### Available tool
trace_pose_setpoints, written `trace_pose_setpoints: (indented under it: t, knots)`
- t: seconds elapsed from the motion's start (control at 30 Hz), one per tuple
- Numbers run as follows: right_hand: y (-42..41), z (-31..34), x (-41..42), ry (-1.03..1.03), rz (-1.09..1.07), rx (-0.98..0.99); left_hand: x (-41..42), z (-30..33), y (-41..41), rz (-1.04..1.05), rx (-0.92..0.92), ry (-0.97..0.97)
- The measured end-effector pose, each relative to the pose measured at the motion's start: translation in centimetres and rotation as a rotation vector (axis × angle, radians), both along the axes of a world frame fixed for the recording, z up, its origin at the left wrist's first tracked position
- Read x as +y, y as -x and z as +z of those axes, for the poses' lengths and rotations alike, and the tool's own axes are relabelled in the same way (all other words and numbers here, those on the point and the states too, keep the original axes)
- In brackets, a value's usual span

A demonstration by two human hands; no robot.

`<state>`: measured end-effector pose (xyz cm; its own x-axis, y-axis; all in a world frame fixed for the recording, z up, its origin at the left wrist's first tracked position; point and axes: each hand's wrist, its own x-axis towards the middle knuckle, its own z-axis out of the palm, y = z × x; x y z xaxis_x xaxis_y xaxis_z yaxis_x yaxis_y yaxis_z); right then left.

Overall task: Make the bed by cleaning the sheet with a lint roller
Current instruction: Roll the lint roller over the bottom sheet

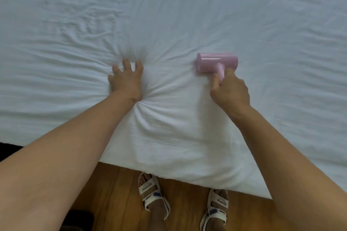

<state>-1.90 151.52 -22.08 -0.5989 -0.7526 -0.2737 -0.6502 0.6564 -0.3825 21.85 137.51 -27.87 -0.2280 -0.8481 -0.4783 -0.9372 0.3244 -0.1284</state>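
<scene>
Pink lint roller (217,62), glossy cylinder

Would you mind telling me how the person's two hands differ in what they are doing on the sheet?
The left hand holds nothing and presses spread fingers into the white sheet, puckering it; the right hand curls around the handle of the pink lint roller. The left hand touches the fabric directly; the right reaches it through the roller. Both reach out over the bed.

- Wood floor (120,193) of warm brown planks runs along the bottom of the frame.
- Dark object (80,218) at lower left, too cut off to identify.
- Soft, even light, without hard shadows.
</scene>
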Motion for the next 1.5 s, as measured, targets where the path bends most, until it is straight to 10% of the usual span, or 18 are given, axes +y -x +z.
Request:
trace_pose_setpoints:
  t: [0.4,0.77,1.1,1.33,1.5]
  knots:
    - [-9.7,5.4,24.2,-0.205,-0.002,-0.132,0.5,0.5,-0.8,-0.031,0.062,0.021]
    - [-10.1,0.4,-2.1,-0.015,0.110,0.011,0.0,0.2,-2.6,-0.034,0.200,-0.004]
    - [-14.9,5.0,21.4,-0.445,0.170,-0.022,0.5,0.4,-2.4,-0.026,0.205,-0.041]
    - [-7.2,4.1,9.3,0.001,-0.096,0.006,3.2,-2.0,-4.4,-0.061,0.516,0.127]
    - [-4.9,-0.2,5.2,-0.066,-0.147,0.046,8.3,-4.9,-8.9,-0.213,0.821,0.494]
